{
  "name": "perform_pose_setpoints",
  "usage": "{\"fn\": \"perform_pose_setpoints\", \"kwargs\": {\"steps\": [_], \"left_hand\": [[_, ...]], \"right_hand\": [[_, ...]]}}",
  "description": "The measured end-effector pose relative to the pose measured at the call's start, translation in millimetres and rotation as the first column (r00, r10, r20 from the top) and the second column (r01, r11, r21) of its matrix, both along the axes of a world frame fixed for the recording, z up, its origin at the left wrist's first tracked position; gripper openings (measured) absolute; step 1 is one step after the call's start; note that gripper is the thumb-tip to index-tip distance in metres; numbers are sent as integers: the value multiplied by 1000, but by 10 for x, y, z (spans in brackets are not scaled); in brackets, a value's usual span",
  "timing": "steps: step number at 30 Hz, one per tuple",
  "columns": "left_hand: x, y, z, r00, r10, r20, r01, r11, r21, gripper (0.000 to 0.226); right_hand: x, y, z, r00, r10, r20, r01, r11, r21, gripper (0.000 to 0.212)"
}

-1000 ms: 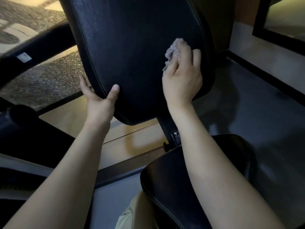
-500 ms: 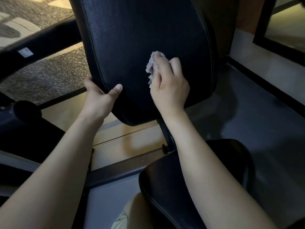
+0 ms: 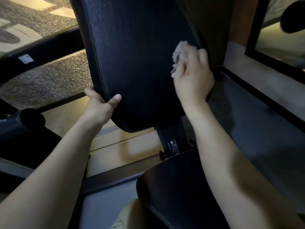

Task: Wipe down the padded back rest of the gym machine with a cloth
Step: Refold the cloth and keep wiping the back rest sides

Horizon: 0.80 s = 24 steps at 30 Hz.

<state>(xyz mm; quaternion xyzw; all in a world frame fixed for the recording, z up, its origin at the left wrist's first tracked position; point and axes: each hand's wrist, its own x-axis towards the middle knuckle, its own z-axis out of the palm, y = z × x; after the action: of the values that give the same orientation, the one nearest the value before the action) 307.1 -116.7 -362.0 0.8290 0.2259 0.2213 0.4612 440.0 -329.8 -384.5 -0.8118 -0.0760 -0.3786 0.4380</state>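
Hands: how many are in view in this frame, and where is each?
2. The left hand grips the lower left edge of the back rest. The right hand, motion-blurred, holds the cloth against its right side. No others are visible.

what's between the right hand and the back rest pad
The grey cloth, bunched under the right hand against the back rest near its right edge; the head view shows it.
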Motion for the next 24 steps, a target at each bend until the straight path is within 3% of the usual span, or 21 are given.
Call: {"fn": "perform_pose_setpoints", "kwargs": {"steps": [3, 8, 14, 17, 20, 24], "left_hand": [[-3, -34, 12, 1000, 14, 7, -15, 1000, 11, 51], [-5, -36, 12, 1000, 29, 3, -29, 1000, 0, 51], [-18, -53, 18, 1000, 30, -4, -30, 1000, -2, 52], [-21, -78, 27, 999, 48, -11, -47, 999, 21, 51], [-25, -77, 28, 999, 49, -15, -49, 999, 22, 51], [-32, -59, 16, 999, 39, -25, -39, 999, 13, 56]], "right_hand": [[16, 90, 127, 997, -74, -26, 77, 992, 105, 35], [-129, 129, 77, 968, 195, 156, -148, 951, -270, 37], [-15, 172, 279, 999, -22, 44, 25, 997, -79, 37], [-278, 439, 163, 975, 171, 146, -126, 953, -275, 39], [-358, 501, 32, 927, 301, 226, -147, 843, -518, 42], [-159, 407, 243, 977, 143, 159, -89, 949, -302, 38]]}}
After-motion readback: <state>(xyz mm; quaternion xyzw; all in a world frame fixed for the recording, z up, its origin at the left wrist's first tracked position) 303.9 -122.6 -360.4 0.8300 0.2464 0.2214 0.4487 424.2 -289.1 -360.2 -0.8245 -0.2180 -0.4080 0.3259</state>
